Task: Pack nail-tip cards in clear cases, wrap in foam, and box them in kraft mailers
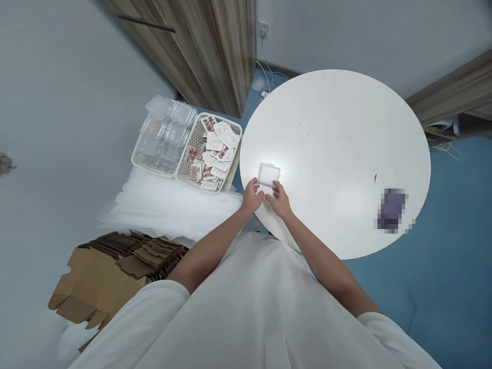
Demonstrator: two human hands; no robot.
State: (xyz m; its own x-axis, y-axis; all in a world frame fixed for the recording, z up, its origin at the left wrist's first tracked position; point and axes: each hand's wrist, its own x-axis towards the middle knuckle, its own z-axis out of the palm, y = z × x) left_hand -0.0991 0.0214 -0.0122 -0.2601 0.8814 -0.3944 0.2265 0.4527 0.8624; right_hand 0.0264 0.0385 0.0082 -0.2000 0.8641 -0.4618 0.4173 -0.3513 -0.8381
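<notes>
A small, square, clear-looking box with a whitish inside (269,174) is at the near-left edge of the round white table (338,133). My left hand (251,198) grips its near-left corner with curled fingers. At the near-right corner, the fingers of my right hand (280,201) are closed on the same box. Both thumbs point inward below its near edge. Whether the box rests on the tabletop or is slightly raised, I cannot tell.
Left of the table, one white basket (180,173) holds clear plastic boxes and another basket (199,185) holds printed cards. White sheeting (169,202) lies nearer, above folded brown cardboard boxes (100,277). A blurred dark purple item (392,209) lies on the table's right side.
</notes>
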